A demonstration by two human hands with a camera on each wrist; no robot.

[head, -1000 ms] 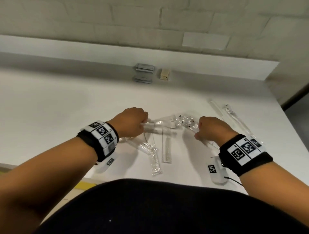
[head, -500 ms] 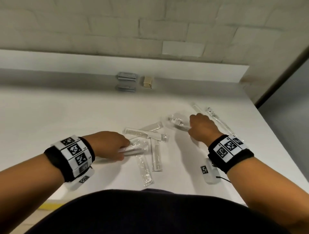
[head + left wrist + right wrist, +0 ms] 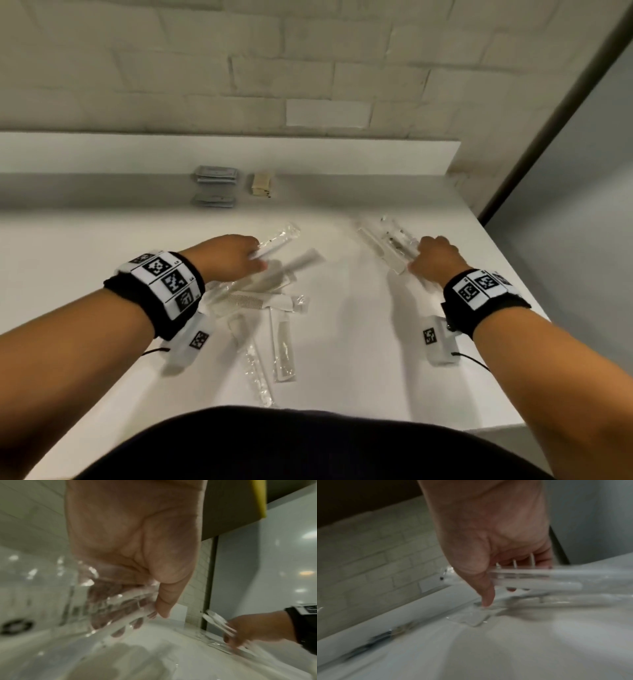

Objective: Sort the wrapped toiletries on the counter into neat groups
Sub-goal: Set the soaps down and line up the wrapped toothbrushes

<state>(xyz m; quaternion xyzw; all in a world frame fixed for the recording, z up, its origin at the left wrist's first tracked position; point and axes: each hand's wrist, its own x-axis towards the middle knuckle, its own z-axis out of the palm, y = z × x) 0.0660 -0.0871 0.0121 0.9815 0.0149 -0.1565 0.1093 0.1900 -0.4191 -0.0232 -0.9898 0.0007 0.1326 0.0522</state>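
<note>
Clear-wrapped toiletries lie on the white counter [image 3: 342, 342]. My left hand [image 3: 246, 258] grips a long clear-wrapped stick item [image 3: 279, 236] at the far side of the middle pile [image 3: 270, 301] of wrapped combs and sticks. In the left wrist view my left hand [image 3: 130, 615] has its fingers curled round crinkled clear wrap [image 3: 106, 601]. My right hand [image 3: 419, 260] holds a wrapped white stick [image 3: 394, 248] over the right-hand group of long packets. In the right wrist view my right hand [image 3: 505, 577] grips that stick [image 3: 539, 577], thumb tip on a flat wrapper [image 3: 477, 616].
Two stacks of grey sachets [image 3: 215, 174] and a small beige box [image 3: 262, 183] sit at the back against the white ledge [image 3: 308, 154]. The counter's right edge [image 3: 520, 308] runs close beside my right hand. The brick wall rises behind.
My left hand has moved from the near-left of the pile to its far side with a wrapped stick. My right hand has shifted right onto the long packets.
</note>
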